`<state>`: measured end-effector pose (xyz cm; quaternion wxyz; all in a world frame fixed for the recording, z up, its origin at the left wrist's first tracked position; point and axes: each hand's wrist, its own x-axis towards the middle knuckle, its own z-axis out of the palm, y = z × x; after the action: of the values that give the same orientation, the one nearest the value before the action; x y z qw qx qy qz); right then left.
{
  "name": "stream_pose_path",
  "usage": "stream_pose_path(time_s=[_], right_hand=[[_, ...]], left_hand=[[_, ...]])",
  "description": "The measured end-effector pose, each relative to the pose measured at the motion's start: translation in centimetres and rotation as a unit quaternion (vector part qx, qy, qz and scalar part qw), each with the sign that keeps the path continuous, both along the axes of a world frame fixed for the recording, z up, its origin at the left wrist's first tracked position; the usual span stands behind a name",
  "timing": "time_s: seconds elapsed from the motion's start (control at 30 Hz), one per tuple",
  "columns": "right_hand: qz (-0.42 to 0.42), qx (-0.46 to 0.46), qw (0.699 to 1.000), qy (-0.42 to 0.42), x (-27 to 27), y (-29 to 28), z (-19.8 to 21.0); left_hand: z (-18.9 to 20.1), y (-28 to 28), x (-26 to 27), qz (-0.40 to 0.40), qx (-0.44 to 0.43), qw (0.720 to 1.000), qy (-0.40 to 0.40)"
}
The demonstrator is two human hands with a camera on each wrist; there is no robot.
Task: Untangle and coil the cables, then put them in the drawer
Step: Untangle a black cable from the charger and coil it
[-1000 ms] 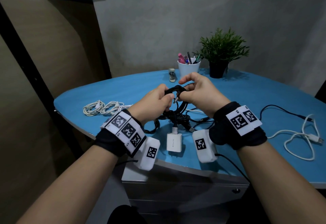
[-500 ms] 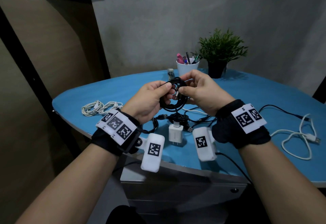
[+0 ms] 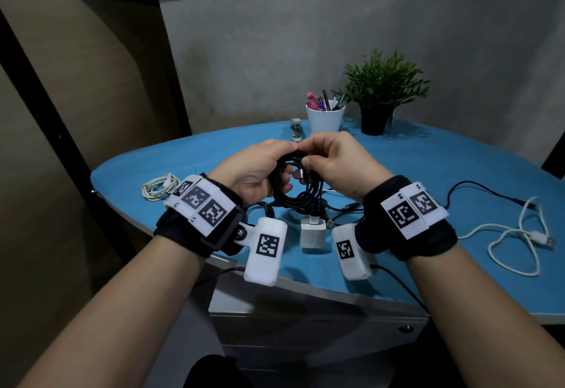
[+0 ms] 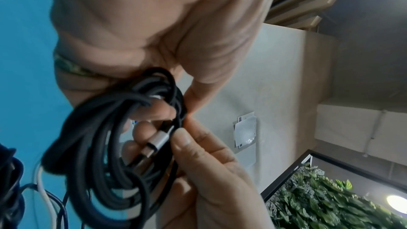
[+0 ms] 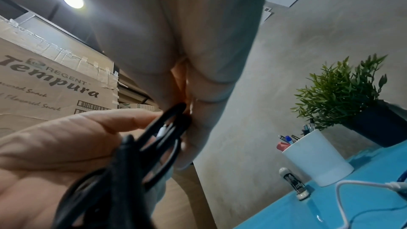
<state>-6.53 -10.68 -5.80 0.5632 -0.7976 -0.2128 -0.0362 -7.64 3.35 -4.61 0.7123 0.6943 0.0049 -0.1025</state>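
White coil (image 3: 157,185): one, bundled at table's far left, apart from the hands; judged finished and parked for the drawer.
Left hand (image 3: 255,170): fingers curled round the black coil (image 3: 298,185), clamping the loops so they can't spring open.
Black coil: one, held above the table (image 3: 458,167) between both hands, several loops; lower end hangs into the tangle by the adapter (image 3: 312,231).
Adapter: one, white, flat on the near edge, a plug seated in it.
Right hand (image 3: 334,162): thumb and forefinger pinch the strand just behind the silver plug (image 4: 157,139), probably to tuck the tail in.
Loose cables: one black (image 3: 489,190), one white (image 3: 513,247), uncoiled at right, crossing each other; judged still to do.
Drawers (image 3: 305,335): under the table, shut; count unclear.
Clutter: one pen cup (image 3: 325,118), one plant (image 3: 382,91), at the back.
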Motion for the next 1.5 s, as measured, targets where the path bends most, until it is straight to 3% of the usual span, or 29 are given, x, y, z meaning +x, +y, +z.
stream_pose_path(time_s=[0.3,0.5,0.6,0.77,1.0,1.17,1.3,1.5], right_hand=[[0.056,0.032,0.992,0.11,-0.6,-0.6,0.1],[0.018,0.09,0.987,0.13,-0.2,-1.0,0.5],[-0.02,0.107,0.985,0.134,0.2,-1.0,0.4],[-0.045,0.117,0.977,0.171,1.1,-1.2,0.5],[-0.078,0.179,0.96,0.2,3.5,-0.2,1.3],[-0.088,0.221,0.937,0.258,5.7,0.4,1.9],[-0.081,0.233,0.923,0.296,7.2,1.3,1.7],[-0.078,0.167,0.934,0.306,9.4,2.2,0.8]], left_hand=[[-1.2,0.5,0.4,0.022,-0.044,0.998,-0.037],[-1.4,0.8,0.5,0.02,-0.063,0.996,-0.066],[-1.3,1.6,0.0,-0.006,-0.016,0.999,-0.037],[-2.1,2.9,-1.2,-0.122,0.071,0.989,0.032],[-3.2,3.0,-0.9,-0.097,0.117,0.988,0.025],[-3.4,3.8,-0.5,-0.098,0.089,0.991,0.005],[-3.6,4.3,0.2,-0.092,0.008,0.996,-0.003],[-2.8,6.7,2.6,-0.037,0.001,0.999,0.008]])
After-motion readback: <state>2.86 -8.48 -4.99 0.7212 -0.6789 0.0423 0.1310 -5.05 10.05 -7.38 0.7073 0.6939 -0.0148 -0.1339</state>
